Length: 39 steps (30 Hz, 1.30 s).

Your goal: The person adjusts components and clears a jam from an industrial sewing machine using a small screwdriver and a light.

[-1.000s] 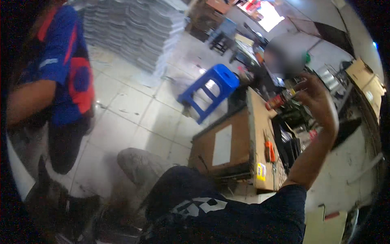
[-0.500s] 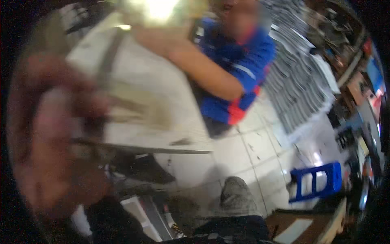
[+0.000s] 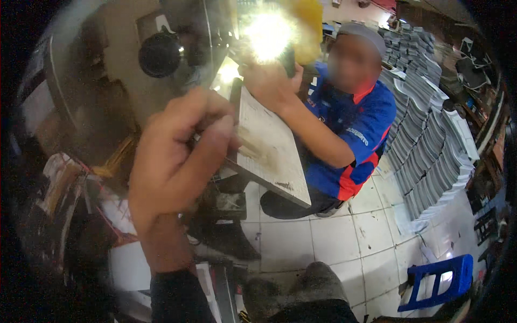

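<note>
My left hand (image 3: 186, 151) is raised in front of me, its dark sleeve rising from the lower edge. Thumb and fingers are pressed together in a pinch; what lies between them, if anything, is too small or hidden to make out. Just beyond the fingertips is the near-left side of a pale, worn tabletop (image 3: 274, 156). Whether the fingers touch it I cannot tell. My right hand is out of view. Across the tabletop, another person's hand (image 3: 269, 86) is at its far end, beside a glaring lamp (image 3: 269, 37).
A person in a blue and red shirt (image 3: 344, 113) is close behind the tabletop. Tall stacks of grey, wavy layers (image 3: 431, 156) stand at the right. A blue plastic stool (image 3: 441, 285) lies on the tiled floor (image 3: 334, 237). A dark round machine part (image 3: 160, 55) is at the upper left.
My left hand has moved right and stands out more sharply. The view has shifted, so the tabletop and the other person appear farther right and more of the upper left shows.
</note>
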Motion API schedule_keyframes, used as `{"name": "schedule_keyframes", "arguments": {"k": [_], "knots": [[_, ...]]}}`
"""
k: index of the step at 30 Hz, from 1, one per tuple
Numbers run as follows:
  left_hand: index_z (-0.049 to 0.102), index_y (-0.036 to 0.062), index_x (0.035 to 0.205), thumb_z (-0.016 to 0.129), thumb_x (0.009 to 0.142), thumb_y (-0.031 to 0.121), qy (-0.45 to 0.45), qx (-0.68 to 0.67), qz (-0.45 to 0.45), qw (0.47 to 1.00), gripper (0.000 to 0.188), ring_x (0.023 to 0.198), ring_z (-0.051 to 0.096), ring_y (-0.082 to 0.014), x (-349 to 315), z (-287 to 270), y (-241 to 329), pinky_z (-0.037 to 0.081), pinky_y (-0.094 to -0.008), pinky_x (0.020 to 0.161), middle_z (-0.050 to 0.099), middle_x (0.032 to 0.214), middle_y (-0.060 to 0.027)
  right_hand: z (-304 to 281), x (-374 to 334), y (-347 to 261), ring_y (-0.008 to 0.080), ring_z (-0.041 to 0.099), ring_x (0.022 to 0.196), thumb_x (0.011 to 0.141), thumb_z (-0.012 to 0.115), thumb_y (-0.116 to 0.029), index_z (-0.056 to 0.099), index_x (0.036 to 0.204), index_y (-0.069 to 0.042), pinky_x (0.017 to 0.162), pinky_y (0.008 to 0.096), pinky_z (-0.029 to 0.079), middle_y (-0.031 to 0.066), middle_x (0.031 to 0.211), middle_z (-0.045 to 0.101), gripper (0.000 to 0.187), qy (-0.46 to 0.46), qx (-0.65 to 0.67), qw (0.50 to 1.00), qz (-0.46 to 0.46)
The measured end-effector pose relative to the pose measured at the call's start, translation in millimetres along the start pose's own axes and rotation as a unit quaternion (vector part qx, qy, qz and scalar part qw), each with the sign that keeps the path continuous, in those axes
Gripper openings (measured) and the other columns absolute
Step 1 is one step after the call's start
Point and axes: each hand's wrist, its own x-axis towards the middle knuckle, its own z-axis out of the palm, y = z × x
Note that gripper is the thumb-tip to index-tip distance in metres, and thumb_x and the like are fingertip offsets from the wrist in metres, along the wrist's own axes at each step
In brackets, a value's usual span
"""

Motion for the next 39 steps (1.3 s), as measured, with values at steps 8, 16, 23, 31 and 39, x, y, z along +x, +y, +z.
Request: {"name": "schedule_keyframes", "arguments": {"k": [8,16,23,31,39], "knots": [[0.057,-0.0012,0.091,0.053,0.093,0.018,-0.027,0.074,-0.01,0.997,0.02,0.073,0.062,-0.014,8.3,0.6,3.3,0.05,-0.0281,0.069,0.064,0.078,-0.0073,239.6,16.0,84.2,0.0165,0.061,0.091,0.08,0.076,-0.012,0.04,0.134,-0.004,0.077,0.0328,0.052,0.0075,0.107,0.06,0.065,-0.651,0.157,0.738,0.079],[0.065,0.0039,0.088,0.062,0.082,0.01,-0.007,0.072,0.032,0.997,0.009,0.07,0.061,-0.0208,13.2,0.6,10.7,0.045,-0.0317,0.071,0.068,0.076,-0.0047,266.3,27.2,50.6,0.0144,0.054,0.111,0.088,0.07,-0.01,0.059,0.119,-0.004,0.097,0.0304,0.041,0.0069,0.119,0.06,0.034,-0.777,0.098,0.607,-0.136],[0.066,0.0036,0.086,0.064,0.081,0.01,0.023,0.022,0.008,0.999,0.008,0.07,0.061,-0.0214,13.9,21.3,-0.1,0.045,-0.0314,0.07,0.066,0.074,-0.0064,234.3,72.4,-77.1,0.0178,0.053,0.082,0.071,0.063,0.002,0.038,0.097,-0.005,0.073,0.029,0.043,0.0124,0.091,0.055,0.037,-0.397,0.056,0.761,-0.511],[0.062,0.0023,0.089,0.06,0.084,0.013,-0.033,0.121,0.106,0.986,0.012,0.074,0.063,-0.0193,17.4,2.4,5.2,0.045,-0.033,0.08,0.068,0.076,-0.0076,248.5,79.3,-215.7,0.028,0.059,0.091,0.063,0.052,0.004,0.057,0.108,0.003,0.082,0.0329,0.045,0.0169,0.093,0.059,0.045,-0.16,0.038,0.626,-0.762],[0.062,0.0041,0.087,0.061,0.079,0.011,-0.034,0.113,0.083,0.99,0.01,0.076,0.064,-0.0257,11.3,-0.7,6.7,0.045,-0.0362,0.079,0.069,0.077,-0.0075,266.6,78.9,-272.8,0.039,0.061,0.092,0.074,0.056,-0.006,0.059,0.109,-0.002,0.079,0.0424,0.048,0.0201,0.09,0.062,0.035,-0.26,-0.036,0.522,-0.811]]}}
